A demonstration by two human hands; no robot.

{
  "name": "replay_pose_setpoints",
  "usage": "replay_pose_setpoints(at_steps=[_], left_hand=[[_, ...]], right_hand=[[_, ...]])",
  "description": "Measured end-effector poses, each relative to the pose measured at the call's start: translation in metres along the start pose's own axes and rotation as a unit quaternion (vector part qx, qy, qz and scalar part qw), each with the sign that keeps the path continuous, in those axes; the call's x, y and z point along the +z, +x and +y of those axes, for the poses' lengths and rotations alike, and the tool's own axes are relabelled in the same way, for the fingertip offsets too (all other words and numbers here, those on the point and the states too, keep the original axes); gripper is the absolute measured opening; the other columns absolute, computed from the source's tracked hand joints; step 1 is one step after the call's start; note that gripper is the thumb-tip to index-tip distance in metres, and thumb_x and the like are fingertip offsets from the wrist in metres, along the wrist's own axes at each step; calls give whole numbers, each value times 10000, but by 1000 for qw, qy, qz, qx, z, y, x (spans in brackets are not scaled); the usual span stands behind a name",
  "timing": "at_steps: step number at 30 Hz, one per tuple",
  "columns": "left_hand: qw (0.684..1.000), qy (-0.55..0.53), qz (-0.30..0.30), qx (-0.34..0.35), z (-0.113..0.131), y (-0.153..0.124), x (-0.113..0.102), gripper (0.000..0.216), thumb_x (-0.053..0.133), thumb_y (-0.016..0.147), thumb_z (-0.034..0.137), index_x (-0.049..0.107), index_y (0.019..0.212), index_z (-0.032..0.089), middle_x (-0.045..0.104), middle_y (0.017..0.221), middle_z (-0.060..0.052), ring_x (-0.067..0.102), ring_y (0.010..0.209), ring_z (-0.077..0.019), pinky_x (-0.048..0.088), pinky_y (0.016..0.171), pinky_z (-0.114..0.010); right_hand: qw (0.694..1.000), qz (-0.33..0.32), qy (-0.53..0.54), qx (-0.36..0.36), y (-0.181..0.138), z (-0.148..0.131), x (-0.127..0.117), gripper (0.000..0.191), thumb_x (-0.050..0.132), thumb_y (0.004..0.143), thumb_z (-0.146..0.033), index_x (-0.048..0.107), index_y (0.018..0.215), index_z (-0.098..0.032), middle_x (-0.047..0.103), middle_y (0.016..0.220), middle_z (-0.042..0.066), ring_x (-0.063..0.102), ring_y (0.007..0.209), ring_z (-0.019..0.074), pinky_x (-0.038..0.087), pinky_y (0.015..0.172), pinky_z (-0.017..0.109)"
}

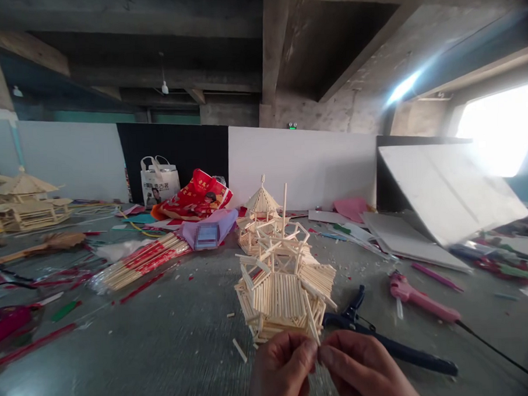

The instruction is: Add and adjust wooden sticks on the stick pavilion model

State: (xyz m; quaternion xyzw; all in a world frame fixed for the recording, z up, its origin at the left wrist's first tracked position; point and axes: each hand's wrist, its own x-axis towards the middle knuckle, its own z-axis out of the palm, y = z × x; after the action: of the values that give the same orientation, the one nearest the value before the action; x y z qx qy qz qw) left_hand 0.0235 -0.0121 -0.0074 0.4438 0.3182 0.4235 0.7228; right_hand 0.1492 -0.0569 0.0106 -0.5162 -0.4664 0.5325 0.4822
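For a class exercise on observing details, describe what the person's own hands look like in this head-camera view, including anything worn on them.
The left hand and the right hand are both bare, with no gloves, rings or tape showing. The frame's lower edge cuts them off, so no wrists or sleeves are visible.

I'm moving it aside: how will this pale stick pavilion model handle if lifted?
The pale wooden stick pavilion model is probably light for its size, being thin sticks with open gaps. It looks fragile: the jutting eave sticks could snap or come loose.
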Motion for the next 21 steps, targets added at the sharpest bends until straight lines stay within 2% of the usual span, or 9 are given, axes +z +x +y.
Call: replay_pose_setpoints(at_steps=[4,13,21], left_hand=[[1000,-27,9,0,-7,9,1,256,669,631,375,584,643,134,448,468,77,299,315,3,154,331,-174],[998,-49,31,1,-5,11,5,304,693,586,397,550,573,128,408,410,93,265,275,15,110,305,-157],[998,-57,32,-8,-8,16,-2,291,683,605,395,563,598,130,384,413,91,258,306,3,124,331,-171]], right_hand=[[1000,2,8,7,7,-1,-5,481,617,679,-590,507,675,-121,317,425,-75,201,321,10,108,301,143],[1000,3,-7,-1,15,-4,-7,481,606,686,-591,498,658,-123,327,437,-70,223,317,7,131,295,135],[1000,14,-12,1,17,-5,-4,496,612,665,-603,505,656,-119,334,437,-69,232,314,6,127,293,133]])
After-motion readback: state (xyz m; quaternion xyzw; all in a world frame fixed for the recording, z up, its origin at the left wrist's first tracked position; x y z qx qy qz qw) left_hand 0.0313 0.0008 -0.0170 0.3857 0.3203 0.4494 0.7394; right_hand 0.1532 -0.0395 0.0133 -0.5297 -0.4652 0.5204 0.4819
